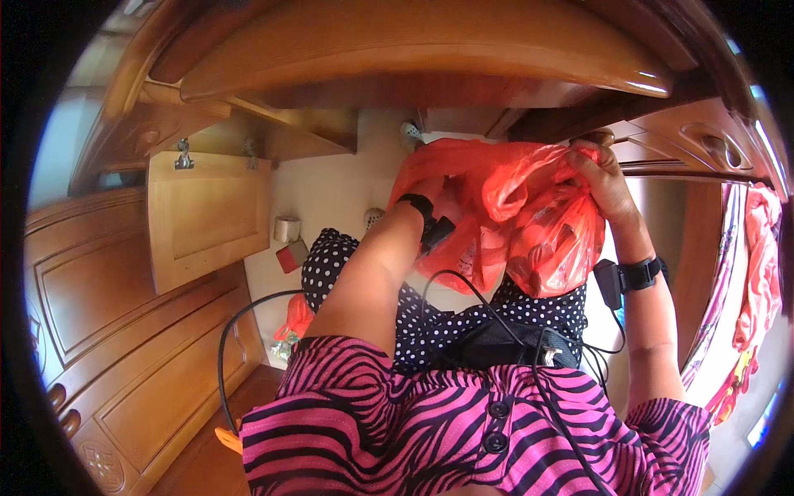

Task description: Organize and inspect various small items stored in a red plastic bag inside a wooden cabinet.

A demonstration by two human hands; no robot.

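Observation:
A red plastic bag (484, 182) spreads above my lap, thin and shiny, with several packed items showing faintly through its lower right part. My right hand (605, 183) is closed on the bag's upper right edge, its fingers bunching the film. My left hand (432, 187) reaches into the bag at its left side. Red film covers its fingers, so whether they hold anything is hidden. Each wrist wears a black strap with a small box.
An open cabinet door (207, 219) hangs at the left beside wooden drawers (153, 318). A small round container (287, 229) stands on the floor. Black cables (236, 331) loop around my body. Red cloth (757, 264) hangs at the far right. A wooden ledge (413, 58) juts out ahead.

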